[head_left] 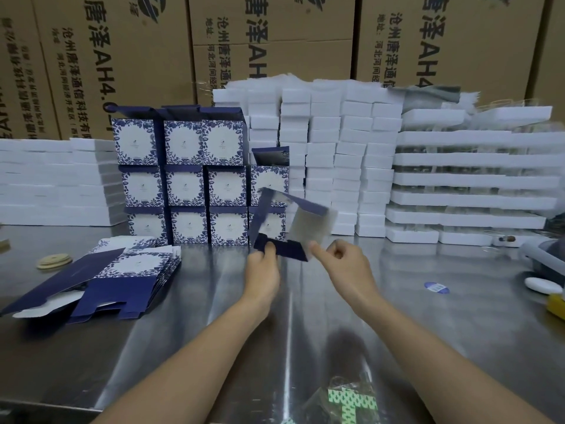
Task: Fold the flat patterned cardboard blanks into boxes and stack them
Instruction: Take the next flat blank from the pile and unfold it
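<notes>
A half-opened blue and white patterned box [290,221] hangs tilted and motion-blurred above the metal table [214,301]. My left hand [264,270] pinches its dark blue bottom flap. My right hand [342,264] is beside the box's lower right corner, fingers curled with the forefinger pointing at it; whether it touches is unclear. A pile of flat blue patterned blanks [122,270] lies on the table to the left. Folded boxes [189,179] stand stacked in three rows behind, with one more at the right end of the middle row.
Stacks of white foam trays [336,154] fill the back and right, with more white stacks [55,179] at the left. Brown cartons [275,35] form the rear wall. A tape roll [53,261] and a blue sticker [436,287] lie on the table.
</notes>
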`<act>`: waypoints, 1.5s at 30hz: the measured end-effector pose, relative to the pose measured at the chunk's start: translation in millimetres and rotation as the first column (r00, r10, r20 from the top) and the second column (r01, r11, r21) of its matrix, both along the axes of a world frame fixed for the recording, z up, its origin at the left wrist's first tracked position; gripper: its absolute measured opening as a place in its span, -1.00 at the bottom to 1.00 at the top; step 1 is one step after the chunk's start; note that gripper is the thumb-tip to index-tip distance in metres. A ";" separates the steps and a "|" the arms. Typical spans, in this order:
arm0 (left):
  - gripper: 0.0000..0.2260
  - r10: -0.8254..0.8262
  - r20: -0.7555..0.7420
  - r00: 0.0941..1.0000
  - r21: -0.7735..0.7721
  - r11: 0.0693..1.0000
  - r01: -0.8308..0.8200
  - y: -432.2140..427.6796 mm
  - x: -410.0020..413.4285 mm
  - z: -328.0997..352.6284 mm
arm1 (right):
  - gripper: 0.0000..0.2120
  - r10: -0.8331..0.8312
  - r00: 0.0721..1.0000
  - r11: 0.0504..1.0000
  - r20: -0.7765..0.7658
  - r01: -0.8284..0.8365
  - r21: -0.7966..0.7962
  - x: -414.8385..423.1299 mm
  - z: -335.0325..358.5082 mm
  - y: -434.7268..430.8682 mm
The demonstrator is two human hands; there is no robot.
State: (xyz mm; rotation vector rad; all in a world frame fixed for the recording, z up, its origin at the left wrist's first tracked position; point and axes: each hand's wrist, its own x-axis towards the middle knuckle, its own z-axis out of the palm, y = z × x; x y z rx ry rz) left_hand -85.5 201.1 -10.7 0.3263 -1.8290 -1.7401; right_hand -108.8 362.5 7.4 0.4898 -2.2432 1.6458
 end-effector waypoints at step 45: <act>-0.58 -0.327 -0.096 0.940 0.309 0.888 0.340 22.3 14.6 13.2 | -0.61 0.301 0.913 0.894 0.275 -0.169 -0.414 -8.4 3.9 -0.3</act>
